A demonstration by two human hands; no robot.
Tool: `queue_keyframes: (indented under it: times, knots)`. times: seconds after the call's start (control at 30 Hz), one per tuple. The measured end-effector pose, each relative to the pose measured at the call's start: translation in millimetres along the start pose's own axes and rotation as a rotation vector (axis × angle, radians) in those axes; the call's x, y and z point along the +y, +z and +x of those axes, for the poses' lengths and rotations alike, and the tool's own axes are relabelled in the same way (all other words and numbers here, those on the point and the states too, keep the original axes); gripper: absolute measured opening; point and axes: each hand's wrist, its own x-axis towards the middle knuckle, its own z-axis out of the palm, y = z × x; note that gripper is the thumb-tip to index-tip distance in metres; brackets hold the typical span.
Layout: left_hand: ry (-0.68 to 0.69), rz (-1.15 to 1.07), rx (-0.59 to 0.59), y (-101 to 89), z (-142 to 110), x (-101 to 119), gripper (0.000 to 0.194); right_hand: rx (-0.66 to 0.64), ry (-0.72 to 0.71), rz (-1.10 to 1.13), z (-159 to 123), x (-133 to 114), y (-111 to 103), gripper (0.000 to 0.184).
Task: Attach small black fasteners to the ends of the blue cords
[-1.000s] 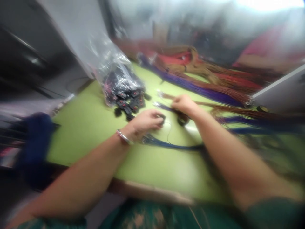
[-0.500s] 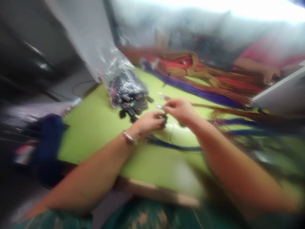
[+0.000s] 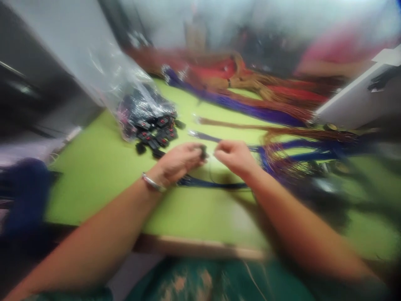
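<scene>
My left hand (image 3: pixel 180 161), a bangle at its wrist, is closed around a small black connector (image 3: pixel 203 152) that shows at the fingertips. Just to the right, my right hand (image 3: pixel 233 156) has its fingers pinched together; blur hides what may be between them. A thin dark wire (image 3: pixel 211 169) curves down below the gap between the hands. Under them lies a bundle of dark blue wires (image 3: pixel 213 183). Several black connectors with red parts (image 3: pixel 156 133) spill from a clear plastic bag (image 3: pixel 142 98) left of my hands.
Brown wires (image 3: pixel 232 124) and blue wires with pale ends (image 3: pixel 205 136) lie beyond my hands on the green table (image 3: pixel 103 175). Farther back are purple wires (image 3: pixel 225 100) and red and orange bundles. A white panel (image 3: pixel 351 96) stands at right, a person in pink (image 3: pixel 332 52) behind it.
The view has swung to the right, so the scene sits farther left. My right hand has drawn away from my left hand and the pale wire ends, opening a gap; the connector stays in my left hand.
</scene>
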Motion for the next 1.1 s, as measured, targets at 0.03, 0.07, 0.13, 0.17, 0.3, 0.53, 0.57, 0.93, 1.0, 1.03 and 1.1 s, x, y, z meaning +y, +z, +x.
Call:
queue_keyframes:
  times: [0.03,0.07,0.13,0.17,0.3,0.53,0.57,0.93,1.0,1.03,1.1]
  knots:
    - [-0.006,-0.003,0.005,0.8,0,0,0.023,-0.004,-0.004,0.005,0,1,1,0.015]
    - [-0.012,-0.006,0.007,1.6,-1,0,0.023,-0.006,-0.01,0.005,1,3,2,0.015]
    - [-0.016,-0.015,-0.003,2.7,-1,0,0.023,-0.008,-0.023,-0.012,1,5,4,0.016]
    - [-0.015,-0.02,-0.011,3.0,-1,0,0.024,-0.011,-0.034,-0.027,2,6,4,0.016]
    - [-0.005,-0.028,-0.025,2.8,-1,0,0.024,-0.02,-0.064,-0.083,1,9,6,0.017]
    - [0.011,0.045,-0.018,1.4,-3,1,0.026,-0.017,-0.044,-0.109,-1,7,7,0.015]
    - [0.012,0.058,-0.013,1.2,-3,2,0.027,-0.015,-0.045,-0.116,-1,7,7,0.015]
    - [0.204,0.282,0.034,-3.0,3,-10,0.025,-0.078,-0.113,-0.171,-1,6,9,0.018]
    - [0.252,0.326,0.041,-2.0,3,-12,0.023,-0.116,-0.046,-0.055,1,8,9,0.019]
    - [0.259,0.338,0.039,-1.5,3,-12,0.022,-0.118,-0.017,-0.004,2,9,9,0.018]
    - [0.234,0.314,0.022,-0.7,2,-11,0.022,-0.111,0.019,0.075,2,8,7,0.017]
